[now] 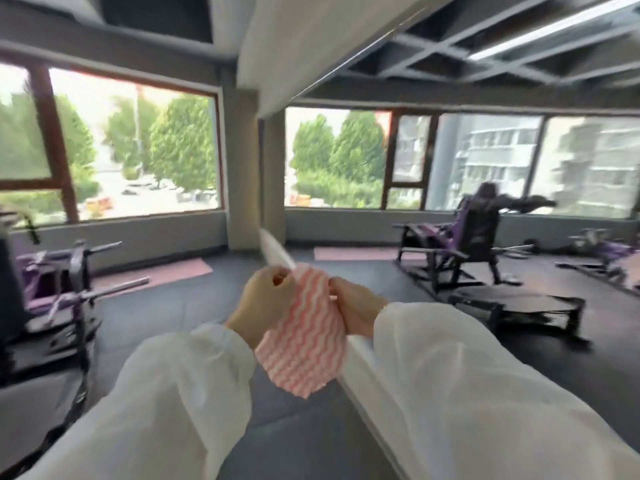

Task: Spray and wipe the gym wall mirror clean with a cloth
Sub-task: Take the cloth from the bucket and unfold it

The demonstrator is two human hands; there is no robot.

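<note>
Holding the cloth up just left of the mirror, I see 2 hands close together. My left hand and right hand each pinch its top edge.

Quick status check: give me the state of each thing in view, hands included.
Left hand: pinches the cloth's top edge.
Right hand: grips the cloth's other top corner.
Cloth: pink-and-white striped, held up between both hands, hanging loose, not on glass.
Wall mirror: on the right, untouched by the cloth; too blurred to judge wetness.
Spray bottle: not visible.
</note>
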